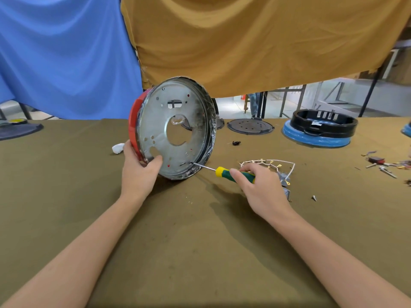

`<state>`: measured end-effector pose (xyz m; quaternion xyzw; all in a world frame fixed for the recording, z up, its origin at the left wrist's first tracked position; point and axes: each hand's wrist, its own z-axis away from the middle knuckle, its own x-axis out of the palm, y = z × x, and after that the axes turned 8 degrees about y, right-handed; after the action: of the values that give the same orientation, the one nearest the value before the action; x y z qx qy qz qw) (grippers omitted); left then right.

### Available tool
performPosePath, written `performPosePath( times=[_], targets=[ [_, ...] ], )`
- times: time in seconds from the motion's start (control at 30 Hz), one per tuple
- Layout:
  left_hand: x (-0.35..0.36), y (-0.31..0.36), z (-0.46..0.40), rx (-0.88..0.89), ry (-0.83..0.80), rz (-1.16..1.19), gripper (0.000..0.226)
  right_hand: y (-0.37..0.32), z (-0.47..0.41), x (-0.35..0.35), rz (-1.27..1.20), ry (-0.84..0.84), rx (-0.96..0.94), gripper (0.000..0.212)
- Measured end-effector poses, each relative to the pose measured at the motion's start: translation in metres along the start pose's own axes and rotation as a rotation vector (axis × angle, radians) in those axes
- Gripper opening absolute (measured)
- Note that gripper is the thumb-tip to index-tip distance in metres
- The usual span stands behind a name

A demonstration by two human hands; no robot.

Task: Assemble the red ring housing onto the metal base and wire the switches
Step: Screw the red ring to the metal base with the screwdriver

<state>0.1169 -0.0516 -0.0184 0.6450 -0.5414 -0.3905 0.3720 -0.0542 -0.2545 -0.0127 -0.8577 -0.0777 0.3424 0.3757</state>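
an olive-brown cloth [200, 252] covers the whole table from 3 to 9 o'clock. behind it hang two draped sheets: a blue sheet [62, 54] at 10 o'clock and a mustard sheet [255, 41] from 12 to 2 o'clock, their edges meeting. under the mustard hem, at 2 o'clock, a pale floor [231, 107] shows with dark metal table legs [369, 94]. the light is soft and even.

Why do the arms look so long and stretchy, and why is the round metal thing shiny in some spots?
In the head view, the wide-angle lens stretches both forearms toward the bottom corners. The metal base reflects light, and the clear wrap on its rim glints. The right hand and screwdriver cast a soft shadow on the cloth below them; the left hand looks sharp, not blurred.
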Motion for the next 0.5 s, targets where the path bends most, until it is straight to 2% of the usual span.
performPosePath(
  times=[0.17, 0.27, 0.37, 0.5],
  targets=[
    [0.0018, -0.0098, -0.0033, -0.103, -0.077, 0.029, 0.053, -0.0006, 0.0039, 0.0016, -0.019, -0.11, -0.033, 0.023],
    [0.0026, -0.011, -0.0055, -0.106, -0.027, -0.013, 0.045, -0.0011, 0.0053, -0.0002, -0.02, -0.064, -0.085, 0.023],
    [0.0027, -0.0108, -0.0058, -0.089, -0.026, -0.049, 0.049, -0.0015, 0.0044, -0.0019, 0.027, -0.021, -0.088, 0.014],
    [0.0035, -0.0109, -0.0059, -0.052, -0.036, -0.048, 0.049, -0.0023, 0.0037, 0.0008, 0.038, -0.054, -0.011, 0.041]
  ],
)
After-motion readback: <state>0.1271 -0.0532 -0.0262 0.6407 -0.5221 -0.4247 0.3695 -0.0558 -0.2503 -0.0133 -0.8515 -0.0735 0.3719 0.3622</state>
